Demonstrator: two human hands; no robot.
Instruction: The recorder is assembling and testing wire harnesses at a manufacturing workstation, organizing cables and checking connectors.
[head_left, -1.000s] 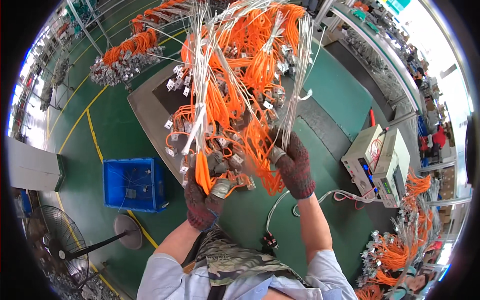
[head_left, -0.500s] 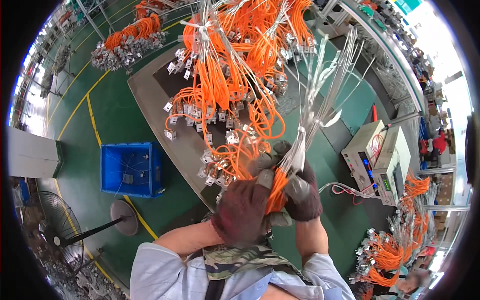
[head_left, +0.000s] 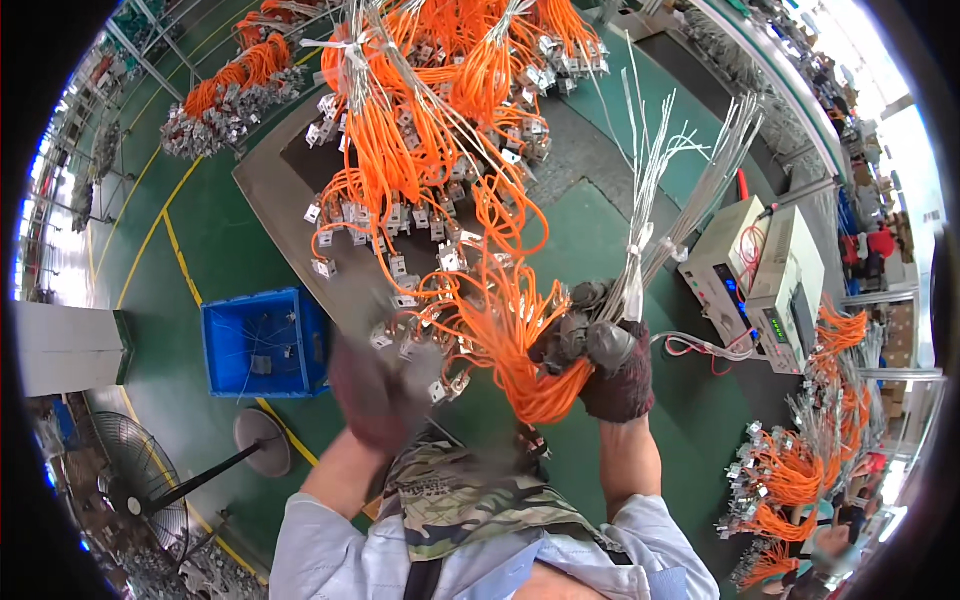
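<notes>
In a dark glove with grey fingertips, my right hand (head_left: 612, 372) is closed around a bundle of orange cables (head_left: 530, 378). Silvery-white wire ends (head_left: 640, 235) fan up and away from its grip, bound by a white tie. The orange loops hang to the left of the hand, with metal connectors (head_left: 455, 257) at their ends. My left hand (head_left: 378, 385), gloved too, is smeared by motion beside the nearest connectors, apart from my right hand. Whether its fingers hold anything is hidden by the blur.
More bundled orange cables (head_left: 385, 140) lie on the far part of the table (head_left: 280, 185). On the right stand two bench instruments (head_left: 745, 280) with lit displays. A blue crate (head_left: 262, 345) and a pedestal fan (head_left: 135, 480) are at the left. Further cable bundles (head_left: 785, 490) hang lower right.
My left hand has let go of the bundle and moved left. My right hand keeps hold, slightly farther right, and the orange loops have spread out on the left.
</notes>
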